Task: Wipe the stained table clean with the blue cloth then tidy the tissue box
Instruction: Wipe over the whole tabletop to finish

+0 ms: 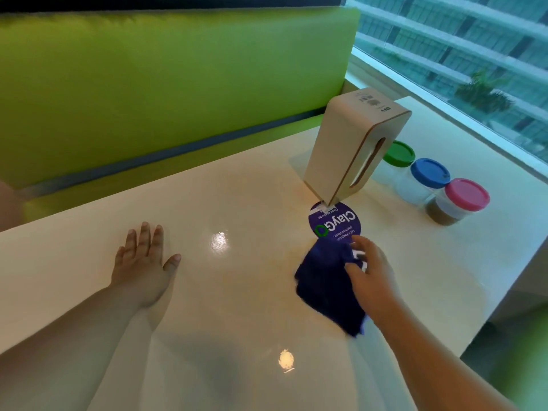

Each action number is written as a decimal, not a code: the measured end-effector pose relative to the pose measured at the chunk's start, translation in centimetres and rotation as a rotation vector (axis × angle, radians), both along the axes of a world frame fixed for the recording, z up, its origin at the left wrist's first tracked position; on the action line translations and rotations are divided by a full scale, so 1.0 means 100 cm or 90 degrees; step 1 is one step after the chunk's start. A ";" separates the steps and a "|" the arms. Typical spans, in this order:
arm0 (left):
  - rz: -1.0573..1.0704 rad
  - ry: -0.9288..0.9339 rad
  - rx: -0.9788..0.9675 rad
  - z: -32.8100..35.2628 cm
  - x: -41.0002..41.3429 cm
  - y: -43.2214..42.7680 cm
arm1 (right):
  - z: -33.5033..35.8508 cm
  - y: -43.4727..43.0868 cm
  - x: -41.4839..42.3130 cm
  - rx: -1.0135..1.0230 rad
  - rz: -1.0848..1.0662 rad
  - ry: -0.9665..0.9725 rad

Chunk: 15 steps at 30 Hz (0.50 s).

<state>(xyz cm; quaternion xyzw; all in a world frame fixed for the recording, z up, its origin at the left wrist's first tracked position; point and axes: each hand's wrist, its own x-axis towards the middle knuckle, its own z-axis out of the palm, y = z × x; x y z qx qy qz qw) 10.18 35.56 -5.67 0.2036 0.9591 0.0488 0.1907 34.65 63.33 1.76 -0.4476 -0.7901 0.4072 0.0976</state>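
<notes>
Glossy table point(237, 188), crumpled dark-blue cloth point(324, 284), upright tissue box point(347, 149)

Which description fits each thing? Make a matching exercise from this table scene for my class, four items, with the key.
Things:
1. blue cloth
2. tissue box
3. left hand
4. pink-lidded jar

Descriptions:
A. flat on the table, palm down
B. standing on end
C. nearest of three jars by the window
D. bunched under the right hand

Pairs: 1-D, 2-B, 3-A, 4-C
</notes>
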 end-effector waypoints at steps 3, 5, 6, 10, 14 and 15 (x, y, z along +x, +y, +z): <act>-0.001 0.012 -0.006 0.001 0.000 0.001 | -0.018 0.007 0.004 0.211 0.152 -0.075; 0.007 0.026 0.002 0.005 0.001 0.003 | -0.034 -0.002 -0.005 0.257 0.266 -0.182; 0.011 0.029 0.009 0.006 0.003 0.006 | -0.045 -0.009 -0.009 0.284 0.300 -0.248; 0.013 0.039 0.019 0.007 0.015 0.011 | -0.064 -0.040 -0.032 0.334 0.306 -0.299; -0.008 0.038 0.014 0.003 0.017 0.004 | -0.061 -0.066 -0.016 0.365 0.522 -0.226; -0.010 0.031 0.011 0.003 0.016 0.002 | -0.061 -0.064 -0.004 0.369 0.541 -0.227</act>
